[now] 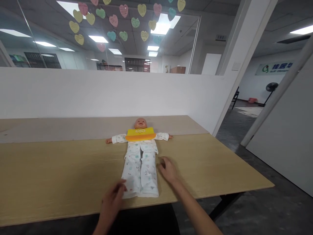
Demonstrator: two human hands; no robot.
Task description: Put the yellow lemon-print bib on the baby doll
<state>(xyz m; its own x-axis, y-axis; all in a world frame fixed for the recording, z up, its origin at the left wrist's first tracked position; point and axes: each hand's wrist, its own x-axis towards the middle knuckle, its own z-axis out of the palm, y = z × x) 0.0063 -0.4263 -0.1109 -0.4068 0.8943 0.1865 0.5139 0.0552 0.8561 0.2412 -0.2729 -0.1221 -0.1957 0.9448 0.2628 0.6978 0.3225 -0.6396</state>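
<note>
A baby doll [140, 123] lies on its back on the table, arms stretched out to both sides. It wears a white printed long-sleeved top [134, 147] and matching white trousers [148, 173] that reach close to the table's front edge. Over its chest lies a yellow bib [140, 133] with an orange lower edge. My left hand [112, 198] is at the lower left trouser leg, loosely open with bent fingers; whether its fingertips touch the cloth I cannot tell. Beside the right trouser leg, my right hand [168, 169] is loosely curled but open, with nothing visible in it.
The wooden table [61, 169] runs along a white half wall [97, 93] with glass above, dotted with heart-shaped notes [123, 10]. A black seat [149, 220] is below the front edge. At the right are a doorway, a door [286, 130] and a standing fan [271, 87].
</note>
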